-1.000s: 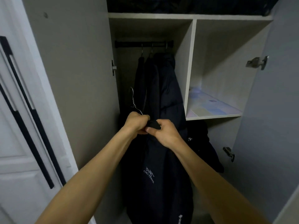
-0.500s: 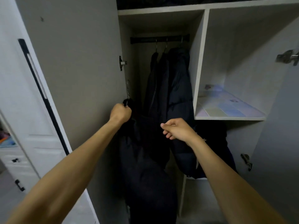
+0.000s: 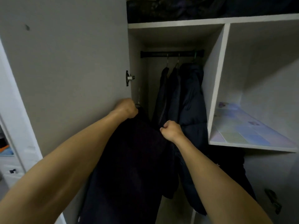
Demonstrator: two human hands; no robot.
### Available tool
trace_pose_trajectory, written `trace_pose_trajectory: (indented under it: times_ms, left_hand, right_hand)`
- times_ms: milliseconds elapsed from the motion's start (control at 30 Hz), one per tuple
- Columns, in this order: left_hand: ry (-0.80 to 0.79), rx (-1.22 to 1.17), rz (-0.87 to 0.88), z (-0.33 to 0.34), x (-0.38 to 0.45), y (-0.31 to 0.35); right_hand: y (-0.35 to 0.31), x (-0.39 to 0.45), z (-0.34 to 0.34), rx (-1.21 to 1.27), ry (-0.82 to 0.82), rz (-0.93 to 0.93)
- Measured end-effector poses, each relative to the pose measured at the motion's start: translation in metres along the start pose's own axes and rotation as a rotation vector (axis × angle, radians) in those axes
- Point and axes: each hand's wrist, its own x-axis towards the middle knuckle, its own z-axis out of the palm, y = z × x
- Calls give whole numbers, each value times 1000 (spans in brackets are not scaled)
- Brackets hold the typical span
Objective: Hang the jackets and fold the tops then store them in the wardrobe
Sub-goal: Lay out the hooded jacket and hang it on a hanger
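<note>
Two bare forearms and hands point(image 3: 127, 108), no sleeves or jewellery

Both forearms reaching up toward frame centre; left hand point(image 3: 127, 108) fisted higher, right hand point(image 3: 171, 130) fisted lower, fingers curled, gripping dark fabric.

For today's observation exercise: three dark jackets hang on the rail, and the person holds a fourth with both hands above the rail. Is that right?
Not quite. The head view shows the held jacket, gripped by the left hand and right hand, well below the rail, not above it. Three jackets do hang there.
</note>
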Motion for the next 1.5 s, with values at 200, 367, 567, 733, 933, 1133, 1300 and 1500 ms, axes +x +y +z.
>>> trace_pose_trajectory:
  times_ms: [200,367,567,733,933,1133,1300,1500]
  left_hand:
    - [-37,45,17,9,38,8]
    - [-52,61,10,15,55,11]
    - [-37,63,2,19,47,12]
    - [-15,-15,-3,21,46,20]
    - [-33,-73,-19,30,56,19]
    - [16,15,-13,37,67,11]
    - [29,109,-1,44,61,16]
    - [136,12,9,34,63,28]
  right_hand:
    - [-4,67,26,-149,138,163]
    - [-1,90,27,-372,182,123]
    - [17,88,15,-215,164,115]
    - [4,85,29,-48,115,153]
    - [7,99,32,-290,153,103]
    - [26,91,21,-366,229,27]
    - [41,64,-9,-446,321,-68]
    - [39,40,-25,-595,277,-86]
